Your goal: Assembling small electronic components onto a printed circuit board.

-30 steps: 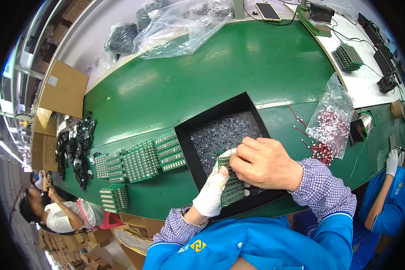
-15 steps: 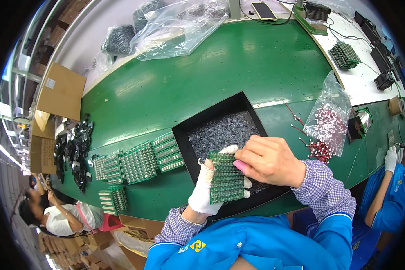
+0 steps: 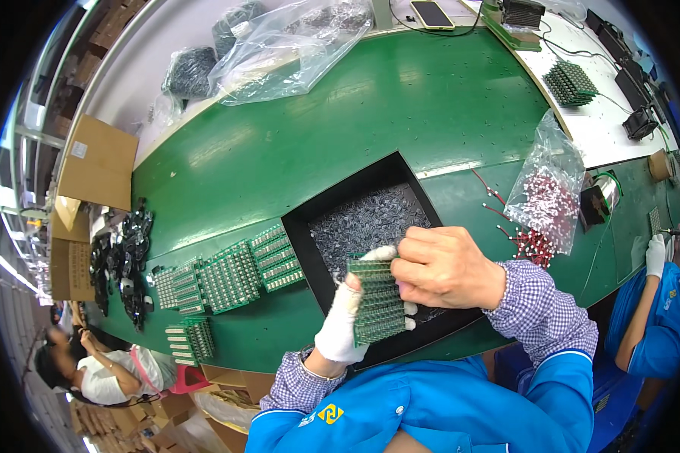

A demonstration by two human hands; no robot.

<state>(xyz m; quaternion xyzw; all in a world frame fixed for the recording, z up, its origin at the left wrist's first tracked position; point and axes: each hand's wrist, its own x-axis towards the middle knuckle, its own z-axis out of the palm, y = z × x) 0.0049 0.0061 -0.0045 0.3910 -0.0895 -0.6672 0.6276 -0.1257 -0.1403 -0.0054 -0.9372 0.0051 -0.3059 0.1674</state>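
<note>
My left hand (image 3: 340, 326), in a white glove with the thumb tip bare, grips a green circuit board panel (image 3: 379, 309) covered in rows of small parts. The panel is held tilted over the near part of a black tray (image 3: 301, 240). My bare right hand (image 3: 449, 270) is closed in a pinch at the panel's upper right edge. A bit of pink shows at its fingertips; what they pinch is hidden. Many small dark pieces (image 3: 366, 219) lie in the tray beyond both hands.
More board panels (image 3: 230, 278) lie left of the tray, with a small stack (image 3: 190, 340) nearer me. Black parts (image 3: 132, 260) are heaped farther left. A clear bag (image 3: 545, 185) of red wires lies right. A co-worker's gloved hand (image 3: 655, 255) shows at far right.
My right hand's fingers have curled in closer against the panel, and less of the pink shows. The panel has tilted a little. The whole view has shifted slightly.
</note>
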